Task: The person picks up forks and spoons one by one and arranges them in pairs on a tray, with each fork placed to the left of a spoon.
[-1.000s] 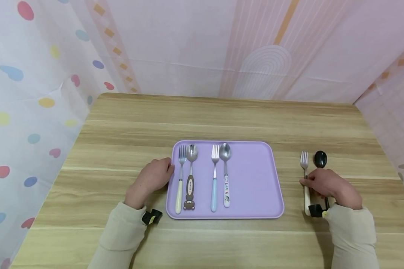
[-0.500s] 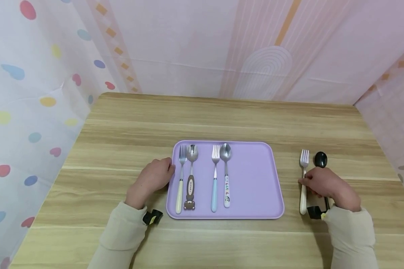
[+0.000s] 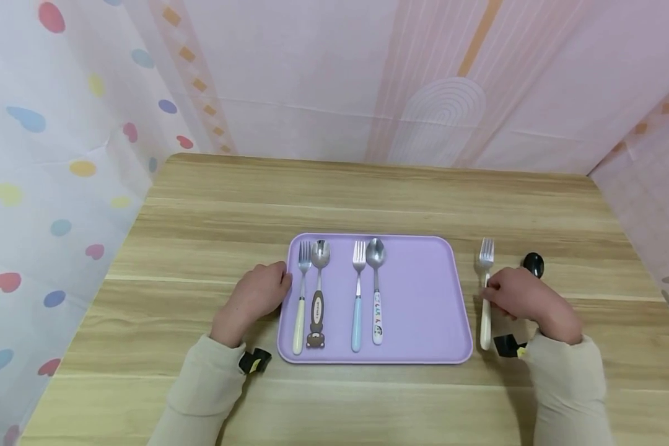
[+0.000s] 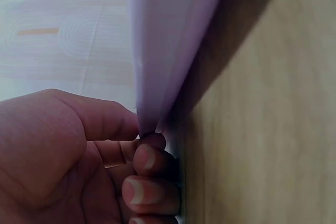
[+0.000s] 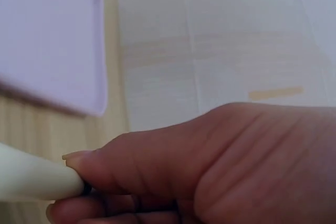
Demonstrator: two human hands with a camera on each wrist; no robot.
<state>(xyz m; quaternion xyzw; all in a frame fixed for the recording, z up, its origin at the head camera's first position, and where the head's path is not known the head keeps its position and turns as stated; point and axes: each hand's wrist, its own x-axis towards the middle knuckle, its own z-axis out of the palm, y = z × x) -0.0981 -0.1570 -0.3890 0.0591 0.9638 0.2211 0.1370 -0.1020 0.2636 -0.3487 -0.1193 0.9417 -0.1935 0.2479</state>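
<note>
Where the right hand (image 3: 521,297) pinches it, the white-handled fork (image 3: 485,325) is hidden.

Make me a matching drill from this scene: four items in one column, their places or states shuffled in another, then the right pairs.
Column one
1. Black spoon
2. Blue-handled fork
3. Left hand
4. Right hand

Column two
A. Pinches a white-handled fork
B. Lies on the purple tray
C. On the wooden table
D. Grips a tray edge

Pairs: 1-C, 2-B, 3-D, 4-A
</note>
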